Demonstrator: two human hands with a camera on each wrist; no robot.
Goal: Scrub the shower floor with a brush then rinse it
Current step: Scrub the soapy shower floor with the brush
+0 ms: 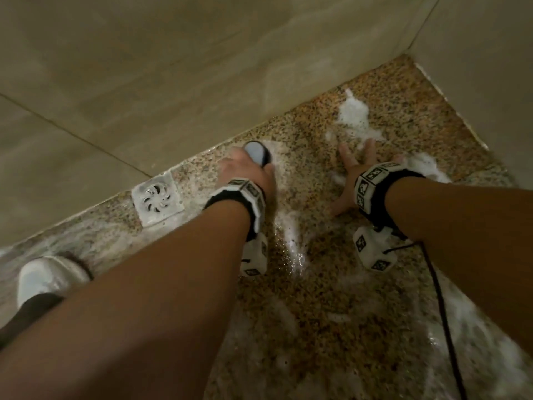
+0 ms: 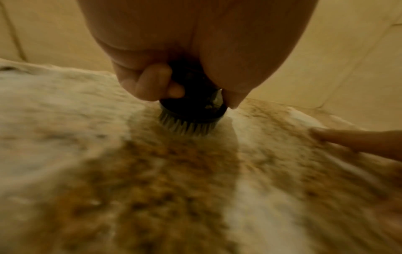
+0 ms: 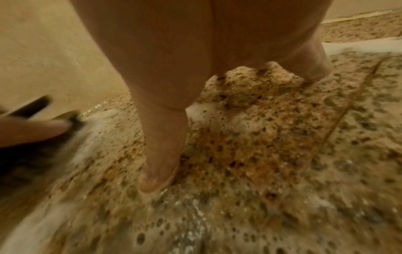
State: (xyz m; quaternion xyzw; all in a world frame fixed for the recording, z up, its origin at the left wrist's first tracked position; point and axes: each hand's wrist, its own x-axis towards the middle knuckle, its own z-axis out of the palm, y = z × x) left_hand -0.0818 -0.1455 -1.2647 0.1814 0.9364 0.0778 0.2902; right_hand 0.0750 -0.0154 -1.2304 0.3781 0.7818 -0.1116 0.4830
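1. While the scrubbing is going on, the shower floor [image 1: 331,298] is carrying everything: speckled tan-and-brown stone, granular in pattern, wet and glinting, meeting smooth beige wall tiles [image 1: 144,67] along its far edge and closing into a corner at the far right.

2. Suds [image 1: 353,112] are lying in white patches near that far-right corner and streaking back toward the near edge; in my judgement the scrub is still under way and rinsing is not yet due, since thick foam is sitting unworked by the corner.

3. Pressing flat on the wet stone, the right hand [image 1: 350,180] is lying with its fingers spread and straight, holding nothing; it seems to be bracing the body, and on soapy stone it is probably best kept planted.

4. Curling around the brush [image 2: 191,111], the left hand [image 1: 248,171] is clamping its black round body, bristles down on the floor close to the far edge, just right of the drain [image 1: 157,199].

5. Doing this step well is likely calling for steady downward pressure and overlapping strokes, working from the drain along the far edge toward the foamy corner, keeping the pale short bristles splayed against the stone.

6. Sitting flush at the far edge, the drain is a square metal plate with curved, swirled slots.
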